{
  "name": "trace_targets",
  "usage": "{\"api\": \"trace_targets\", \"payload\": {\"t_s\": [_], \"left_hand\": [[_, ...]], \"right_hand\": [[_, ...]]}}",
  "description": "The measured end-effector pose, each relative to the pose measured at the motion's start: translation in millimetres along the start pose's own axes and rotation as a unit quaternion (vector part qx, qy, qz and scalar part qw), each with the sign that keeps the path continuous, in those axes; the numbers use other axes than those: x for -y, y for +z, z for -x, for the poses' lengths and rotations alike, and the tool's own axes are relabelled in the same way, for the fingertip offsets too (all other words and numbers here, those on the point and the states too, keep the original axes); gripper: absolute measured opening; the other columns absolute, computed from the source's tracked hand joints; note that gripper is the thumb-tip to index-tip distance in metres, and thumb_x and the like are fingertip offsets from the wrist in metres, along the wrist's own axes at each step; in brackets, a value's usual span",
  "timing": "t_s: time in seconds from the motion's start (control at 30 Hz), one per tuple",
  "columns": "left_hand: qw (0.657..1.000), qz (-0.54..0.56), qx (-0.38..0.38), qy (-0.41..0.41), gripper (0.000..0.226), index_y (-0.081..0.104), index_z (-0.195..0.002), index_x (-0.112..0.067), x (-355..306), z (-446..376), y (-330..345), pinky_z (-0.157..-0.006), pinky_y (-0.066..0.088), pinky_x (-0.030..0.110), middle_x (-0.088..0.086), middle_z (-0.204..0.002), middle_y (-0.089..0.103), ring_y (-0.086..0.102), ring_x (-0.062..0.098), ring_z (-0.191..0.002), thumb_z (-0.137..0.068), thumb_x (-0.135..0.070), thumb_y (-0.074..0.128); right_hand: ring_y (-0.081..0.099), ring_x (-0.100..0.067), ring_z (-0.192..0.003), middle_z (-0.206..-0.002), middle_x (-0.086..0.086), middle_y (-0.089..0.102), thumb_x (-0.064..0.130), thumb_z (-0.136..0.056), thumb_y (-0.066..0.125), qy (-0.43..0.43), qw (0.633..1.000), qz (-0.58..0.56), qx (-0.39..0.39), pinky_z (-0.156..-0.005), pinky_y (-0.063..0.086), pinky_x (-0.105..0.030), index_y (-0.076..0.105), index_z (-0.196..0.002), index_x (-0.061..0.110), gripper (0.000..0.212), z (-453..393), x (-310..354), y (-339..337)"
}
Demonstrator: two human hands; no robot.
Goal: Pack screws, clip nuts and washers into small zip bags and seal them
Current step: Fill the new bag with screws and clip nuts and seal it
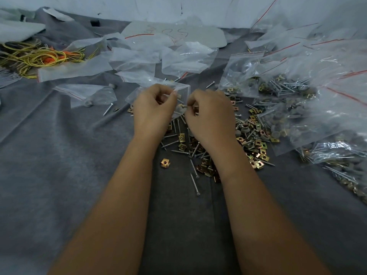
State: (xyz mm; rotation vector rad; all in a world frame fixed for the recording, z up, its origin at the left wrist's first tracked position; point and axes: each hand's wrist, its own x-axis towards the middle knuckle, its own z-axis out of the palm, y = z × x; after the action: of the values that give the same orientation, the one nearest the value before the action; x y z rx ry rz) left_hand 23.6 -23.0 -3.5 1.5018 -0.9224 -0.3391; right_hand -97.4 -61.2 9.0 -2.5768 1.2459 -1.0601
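My left hand [154,110] pinches the edge of a small clear zip bag [181,90] held above the grey cloth. My right hand [210,116] grips a screw [188,106] at the bag's mouth, its tip pointing left toward a brass clip nut just inside. Under and between my wrists lies a loose pile of screws [193,167], brass clip nuts [256,153] and grey washers [245,130]. One clip nut [164,163] sits apart on the left of the pile.
Filled zip bags [309,108] are heaped on the right. Empty zip bags [151,56] with red seal lines lie scattered behind my hands. Yellow and orange wires [37,56] are bundled at far left. The grey cloth [59,155] covers the whole surface.
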Motion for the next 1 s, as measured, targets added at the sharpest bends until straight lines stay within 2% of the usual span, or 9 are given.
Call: {"api": "trace_targets", "payload": {"t_s": [0.13, 0.27, 0.37, 0.43, 0.53, 0.6, 0.77, 0.93, 1.0], "left_hand": [[0.999, -0.034, 0.014, 0.006, 0.014, 0.063, -0.079, -0.027, -0.7, 3.2, 3.3, -0.051, 0.046, 0.027, -0.007, -0.061, 0.057, 0.054, 0.007, -0.054, -0.091, -0.021, 0.063], [0.999, -0.040, -0.018, 0.000, 0.016, 0.058, -0.078, -0.032, -3.6, 4.1, 2.6, -0.050, 0.046, 0.023, -0.002, -0.064, 0.062, 0.057, 0.009, -0.055, -0.092, -0.025, 0.062], [0.999, -0.023, -0.040, -0.017, 0.016, 0.058, -0.080, -0.030, -4.3, 2.9, 1.7, -0.047, 0.044, 0.019, 0.001, -0.066, 0.062, 0.057, 0.009, -0.055, -0.093, -0.022, 0.060], [0.999, -0.013, -0.042, -0.028, 0.015, 0.059, -0.081, -0.028, -3.9, 2.5, 2.0, -0.048, 0.044, 0.019, 0.001, -0.065, 0.061, 0.057, 0.010, -0.055, -0.093, -0.019, 0.059], [0.998, -0.013, -0.039, -0.038, 0.013, 0.060, -0.082, -0.027, -2.5, 1.7, 2.5, -0.052, 0.047, 0.025, -0.003, -0.064, 0.059, 0.059, 0.013, -0.059, -0.093, -0.020, 0.060], [0.998, -0.012, -0.042, -0.044, 0.014, 0.059, -0.081, -0.028, -1.8, 0.9, 2.4, -0.050, 0.045, 0.022, -0.004, -0.063, 0.058, 0.058, 0.013, -0.059, -0.093, -0.020, 0.060], [0.998, -0.010, -0.044, -0.052, 0.014, 0.059, -0.082, -0.028, -2.0, 0.6, 2.7, -0.048, 0.045, 0.020, 0.000, -0.066, 0.059, 0.057, 0.014, -0.060, -0.093, -0.019, 0.059], [0.998, -0.009, -0.043, -0.053, 0.014, 0.058, -0.079, -0.026, -1.8, 1.6, 3.6, -0.056, 0.048, 0.032, 0.006, -0.071, 0.061, 0.056, 0.017, -0.062, -0.091, -0.018, 0.058], [0.998, -0.013, -0.042, -0.052, 0.014, 0.057, -0.077, -0.024, -1.4, 2.3, 4.0, -0.055, 0.046, 0.032, 0.007, -0.070, 0.060, 0.054, 0.015, -0.060, -0.090, -0.019, 0.056]], "right_hand": [[0.052, -0.023, -0.098, -0.097, -0.006, 0.065, 0.011, -0.093, 0.058, -0.012, 0.997, -0.077, 0.024, -0.082, 0.039, -0.030, 0.070, -0.110, 0.013, 0.021, -3.3, 1.2, 6.2], [0.058, -0.021, -0.102, -0.105, -0.003, 0.064, 0.006, -0.093, 0.057, 0.048, 0.984, -0.170, -0.003, -0.088, 0.050, -0.037, 0.061, -0.124, 0.016, 0.033, -3.9, 3.8, 3.5], [0.057, -0.018, -0.097, -0.100, 0.001, 0.061, 0.008, -0.089, 0.060, 0.062, 0.989, -0.130, -0.034, -0.084, 0.050, -0.038, 0.063, -0.110, 0.014, 0.022, -3.3, 0.7, 0.6], [0.056, -0.020, -0.098, -0.099, 0.000, 0.063, 0.016, -0.089, 0.060, 0.055, 0.996, -0.069, 0.009, -0.086, 0.048, -0.038, 0.067, -0.102, 0.016, 0.014, -2.7, -2.7, 0.7], [0.046, -0.026, -0.113, -0.110, -0.003, 0.060, 0.039, -0.089, 0.059, 0.022, 0.991, 0.063, 0.115, -0.093, 0.039, -0.039, 0.067, -0.110, 0.020, 0.030, 0.0, -3.5, 3.3], [0.039, -0.028, -0.119, -0.116, -0.004, 0.057, 0.046, -0.088, 0.059, 0.015, 0.984, 0.098, 0.147, -0.097, 0.034, -0.041, 0.066, -0.115, 0.022, 0.037, 1.3, -2.5, 4.5], [0.041, -0.028, -0.119, -0.114, -0.003, 0.059, 0.039, -0.088, 0.060, 0.013, 0.987, 0.107, 0.123, -0.096, 0.032, -0.041, 0.069, -0.110, 0.025, 0.027, 1.8, -0.9, 4.5], [0.046, -0.029, -0.111, -0.104, -0.004, 0.060, 0.032, -0.085, 0.061, -0.014, 0.985, 0.130, 0.114, -0.092, 0.031, -0.041, 0.068, -0.099, 0.018, 0.020, 1.5, 0.5, 5.3], [0.046, -0.028, -0.110, -0.103, -0.004, 0.060, 0.032, -0.086, 0.059, -0.018, 0.986, 0.119, 0.114, -0.092, 0.030, -0.041, 0.068, -0.098, 0.017, 0.021, 1.7, -0.4, 5.2]]}}
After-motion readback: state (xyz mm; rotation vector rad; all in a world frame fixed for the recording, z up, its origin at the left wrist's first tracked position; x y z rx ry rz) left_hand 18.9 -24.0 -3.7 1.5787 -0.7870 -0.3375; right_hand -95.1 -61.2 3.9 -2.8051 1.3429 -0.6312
